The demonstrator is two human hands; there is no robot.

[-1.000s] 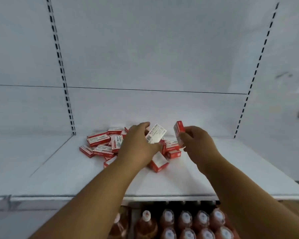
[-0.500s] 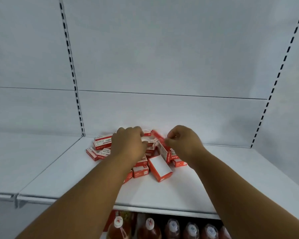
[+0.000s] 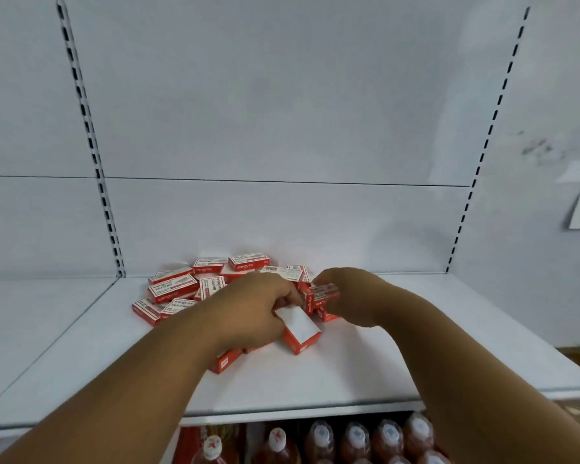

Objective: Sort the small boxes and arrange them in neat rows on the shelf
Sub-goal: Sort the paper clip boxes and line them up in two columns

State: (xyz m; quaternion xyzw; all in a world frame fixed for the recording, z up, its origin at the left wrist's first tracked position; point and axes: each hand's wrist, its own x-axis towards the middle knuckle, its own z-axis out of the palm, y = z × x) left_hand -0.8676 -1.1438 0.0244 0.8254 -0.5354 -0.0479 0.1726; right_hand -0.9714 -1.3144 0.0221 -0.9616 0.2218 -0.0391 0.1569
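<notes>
A loose heap of several small red-and-white boxes (image 3: pixel 178 289) lies on the white shelf (image 3: pixel 365 370), left of its middle. My left hand (image 3: pixel 252 309) is at the front of the heap, its fingers curled on a box with a white face (image 3: pixel 300 328) that lies near the shelf's middle. My right hand (image 3: pixel 352 298) is just to the right, pinching a small red box (image 3: pixel 322 294) held slightly above the heap. More boxes are hidden under both hands.
The shelf's back panel rises right behind the heap, with slotted uprights (image 3: pixel 111 229) left and right. Bottles with red contents (image 3: pixel 355 440) stand on the lower shelf below the front edge. Bare shelf surface lies right of my right hand.
My left hand has come forward and down onto the white-faced box at the front of the heap. My right hand has lifted a red box slightly and moved a little right.
</notes>
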